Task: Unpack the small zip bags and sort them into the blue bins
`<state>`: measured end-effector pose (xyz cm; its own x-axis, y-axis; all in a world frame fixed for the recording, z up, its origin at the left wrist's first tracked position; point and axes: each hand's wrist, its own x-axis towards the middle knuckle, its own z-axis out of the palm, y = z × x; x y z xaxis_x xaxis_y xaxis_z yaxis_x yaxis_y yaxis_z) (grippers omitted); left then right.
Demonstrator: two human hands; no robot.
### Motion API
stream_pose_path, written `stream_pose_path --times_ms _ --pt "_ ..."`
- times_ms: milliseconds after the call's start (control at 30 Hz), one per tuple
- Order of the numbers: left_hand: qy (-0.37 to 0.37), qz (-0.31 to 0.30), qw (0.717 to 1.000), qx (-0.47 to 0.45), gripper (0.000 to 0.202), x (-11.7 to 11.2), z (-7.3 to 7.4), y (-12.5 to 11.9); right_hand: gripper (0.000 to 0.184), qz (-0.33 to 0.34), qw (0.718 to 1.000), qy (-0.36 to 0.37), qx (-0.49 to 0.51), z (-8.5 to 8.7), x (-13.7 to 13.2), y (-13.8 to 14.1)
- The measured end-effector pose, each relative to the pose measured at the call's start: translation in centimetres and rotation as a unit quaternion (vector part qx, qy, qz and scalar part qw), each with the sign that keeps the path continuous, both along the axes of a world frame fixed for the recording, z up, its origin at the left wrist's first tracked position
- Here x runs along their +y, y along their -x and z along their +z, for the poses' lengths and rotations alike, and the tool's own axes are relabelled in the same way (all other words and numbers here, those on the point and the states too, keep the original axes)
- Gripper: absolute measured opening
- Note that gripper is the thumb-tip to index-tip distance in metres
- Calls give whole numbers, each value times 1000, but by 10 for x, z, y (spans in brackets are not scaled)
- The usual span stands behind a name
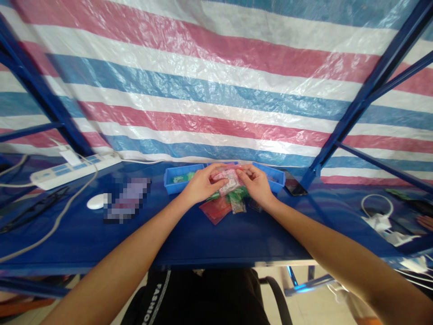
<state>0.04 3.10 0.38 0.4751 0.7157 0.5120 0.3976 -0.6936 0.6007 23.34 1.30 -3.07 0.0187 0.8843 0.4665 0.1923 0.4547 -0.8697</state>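
Observation:
Between both hands is a small pinkish clear plastic bag [227, 181] with pale contents I cannot make out. My left hand [204, 183] grips its left side, thumb across the front. At the upper right, the fingers of my right hand [253, 180] pinch the bag's edge. Below it on the table lie a red plastic bag [216, 210] and a green-and-clear packet [238, 202]. A blue bin [176, 187] with green packets inside stands left of my hands. Another blue bin [276, 183] is partly hidden behind my right hand.
A white power strip [76, 170] with cables and a white mouse [97, 201] are on the left of the blue table [203, 243]. A dark phone [296, 183] lies right of the bins. Blue metal posts and a striped sheet [209, 90] stand behind.

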Motion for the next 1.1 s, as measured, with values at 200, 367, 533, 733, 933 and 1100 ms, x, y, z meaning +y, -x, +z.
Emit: stream_pose_path --times_ms 200,367,533,733,933,1100 --pt "67 -56 995 -50 51 -1 -1 -3 41 -26 996 -53 -71 6 -11 0" --pt "60 -63 995 -55 36 -6 3 -5 37 -12 989 -80 -124 11 -22 3" --pt "80 -27 986 -143 39 -3 2 -5 39 -27 991 -70 -109 7 -18 4" --pt "123 -48 975 -179 44 8 -3 -4 36 -35 996 -56 -64 11 -15 2" --pt "97 -32 986 -132 39 7 -4 -4 33 -34 994 -89 -49 13 -14 1" --pt "90 -32 985 -140 34 11 -7 -4 35 -31 997 -62 -42 5 -8 0"
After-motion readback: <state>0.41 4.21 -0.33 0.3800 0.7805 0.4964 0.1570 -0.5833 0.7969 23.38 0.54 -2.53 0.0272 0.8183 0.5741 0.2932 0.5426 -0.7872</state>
